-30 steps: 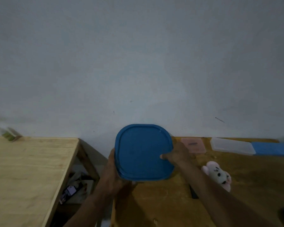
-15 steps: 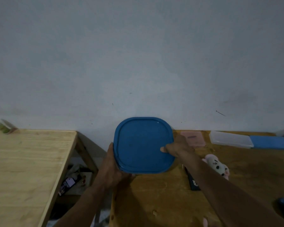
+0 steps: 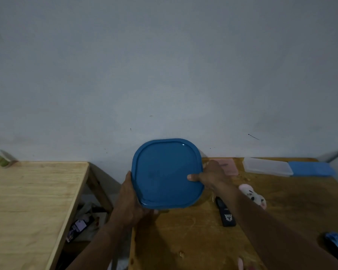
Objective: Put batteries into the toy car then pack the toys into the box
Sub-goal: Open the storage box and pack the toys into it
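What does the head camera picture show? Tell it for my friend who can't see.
Two hands hold a square blue lid by its sides over a brown wooden table: the left hand grips the left edge, the right hand pinches the right edge. A plush toy and a black object lie to its right.

One head-worn wide-angle view, facing forward and down.
Camera looks out over the person's forearms at a wall (image 3: 164, 65) filling the upper half; left hand (image 3: 129, 199) and right hand (image 3: 211, 175), gripping the blue-lidded box (image 3: 164, 174), sit low centre, near the lens, wooden table (image 3: 193, 236) below.
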Action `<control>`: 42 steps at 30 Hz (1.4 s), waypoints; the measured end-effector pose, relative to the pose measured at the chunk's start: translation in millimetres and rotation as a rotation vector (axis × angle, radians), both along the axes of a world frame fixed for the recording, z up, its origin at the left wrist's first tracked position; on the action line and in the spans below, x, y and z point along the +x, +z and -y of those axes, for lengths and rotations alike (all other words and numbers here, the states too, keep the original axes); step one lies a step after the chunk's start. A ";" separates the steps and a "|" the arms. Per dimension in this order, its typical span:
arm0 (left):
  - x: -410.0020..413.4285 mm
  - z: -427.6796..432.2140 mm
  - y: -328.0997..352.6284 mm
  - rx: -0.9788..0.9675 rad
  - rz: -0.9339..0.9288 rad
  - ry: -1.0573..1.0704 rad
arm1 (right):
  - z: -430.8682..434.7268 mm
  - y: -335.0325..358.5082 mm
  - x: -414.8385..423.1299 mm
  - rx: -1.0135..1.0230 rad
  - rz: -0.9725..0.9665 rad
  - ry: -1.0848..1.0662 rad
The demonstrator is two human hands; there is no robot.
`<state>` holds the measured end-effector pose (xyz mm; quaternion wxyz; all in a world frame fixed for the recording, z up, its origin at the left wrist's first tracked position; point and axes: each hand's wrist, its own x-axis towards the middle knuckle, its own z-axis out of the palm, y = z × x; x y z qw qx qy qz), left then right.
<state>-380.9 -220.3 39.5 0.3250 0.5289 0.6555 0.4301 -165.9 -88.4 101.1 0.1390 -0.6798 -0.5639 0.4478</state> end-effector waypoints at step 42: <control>89.3 220.4 17.8 -0.449 -0.237 0.152 | 240.8 -39.3 126.8 0.221 -0.104 0.270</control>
